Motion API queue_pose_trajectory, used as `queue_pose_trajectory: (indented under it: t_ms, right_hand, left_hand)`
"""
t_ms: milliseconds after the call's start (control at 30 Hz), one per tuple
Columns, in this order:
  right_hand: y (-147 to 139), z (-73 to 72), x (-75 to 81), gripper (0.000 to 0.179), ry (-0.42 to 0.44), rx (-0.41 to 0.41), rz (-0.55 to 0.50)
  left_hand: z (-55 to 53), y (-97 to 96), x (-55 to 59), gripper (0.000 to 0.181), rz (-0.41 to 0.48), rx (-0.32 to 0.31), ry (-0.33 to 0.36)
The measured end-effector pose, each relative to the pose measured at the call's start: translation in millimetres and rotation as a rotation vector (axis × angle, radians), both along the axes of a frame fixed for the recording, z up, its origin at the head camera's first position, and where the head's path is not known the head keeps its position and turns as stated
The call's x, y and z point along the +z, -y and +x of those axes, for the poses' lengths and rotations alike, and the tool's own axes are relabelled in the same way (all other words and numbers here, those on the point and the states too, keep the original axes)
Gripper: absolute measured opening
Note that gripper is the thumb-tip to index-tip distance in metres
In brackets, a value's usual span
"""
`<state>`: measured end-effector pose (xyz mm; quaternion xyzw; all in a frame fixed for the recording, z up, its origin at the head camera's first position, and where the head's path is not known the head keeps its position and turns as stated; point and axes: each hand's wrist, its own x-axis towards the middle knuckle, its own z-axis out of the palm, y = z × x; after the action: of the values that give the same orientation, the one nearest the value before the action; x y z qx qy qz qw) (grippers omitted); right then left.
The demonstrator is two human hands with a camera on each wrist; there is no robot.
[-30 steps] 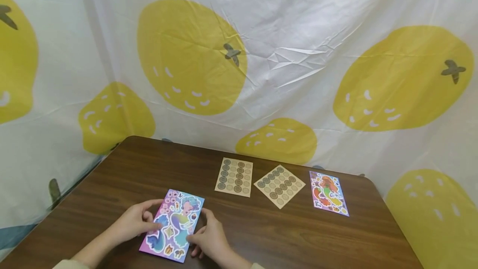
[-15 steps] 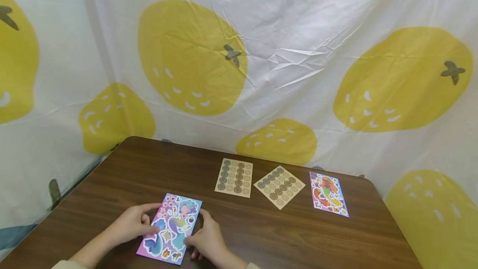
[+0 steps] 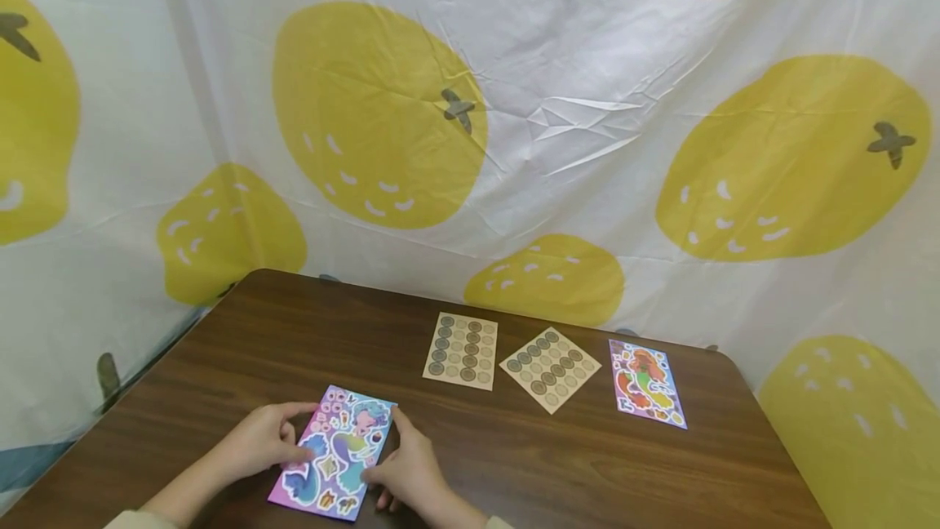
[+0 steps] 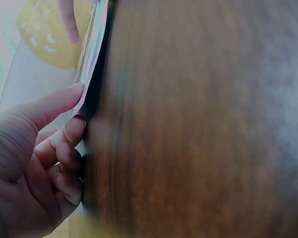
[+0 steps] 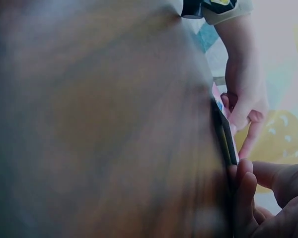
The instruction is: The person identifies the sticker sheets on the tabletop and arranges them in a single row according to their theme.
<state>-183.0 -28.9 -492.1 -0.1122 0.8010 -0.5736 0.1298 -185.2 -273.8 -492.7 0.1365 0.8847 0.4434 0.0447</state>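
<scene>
A glossy sticker sheet (image 3: pixel 351 464) with a blue-haired mermaid lies between both hands near the front of the table in the head view. My left hand (image 3: pixel 257 441) pinches its left edge, thumb on top. In the left wrist view, the left hand (image 4: pixel 35 153) has its forefinger against the underside and the other fingers curled below. On the opposite edge, my right hand (image 3: pixel 413 468) holds the sheet between thumb and fingers. The right wrist view shows the right hand (image 5: pixel 283 203) at the near end of the sheet's edge. Whether more sheets lie beneath cannot be told.
Toward the back of the brown table (image 3: pixel 330 321) lie two beige sheets of round stickers, one straight (image 3: pixel 461 352) and one turned (image 3: pixel 551 370). Right of them rests another mermaid sheet (image 3: pixel 646 382) with orange hair. A lemon-print cloth (image 3: pixel 573 39) hangs behind.
The sticker sheet has shifted slightly toward me and to the left, with both hands still on its edges. The sheets at the back lie as before.
</scene>
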Motion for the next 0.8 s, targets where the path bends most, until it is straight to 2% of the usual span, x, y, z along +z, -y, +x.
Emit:
queue_pose_trajectory:
  t_ms: [267,500,800]
  right_hand:
    - [-1.9,-5.1,-1.2,0.087,0.059,0.028,0.051]
    - [-6.4,-6.8,3.6,0.085,-0.067,0.046,0.271]
    - [-7.4,-7.9,4.3,0.087,-0.085,0.054,0.287]
  left_hand:
    - [-0.6,0.4,-0.3,0.07,-0.024,0.002,0.024]
    - [-3.1,0.9,2.5,0.073,-0.08,-0.024,0.044]
    - [-6.5,3.8,6.3,0.076,-0.091,-0.044,0.074]
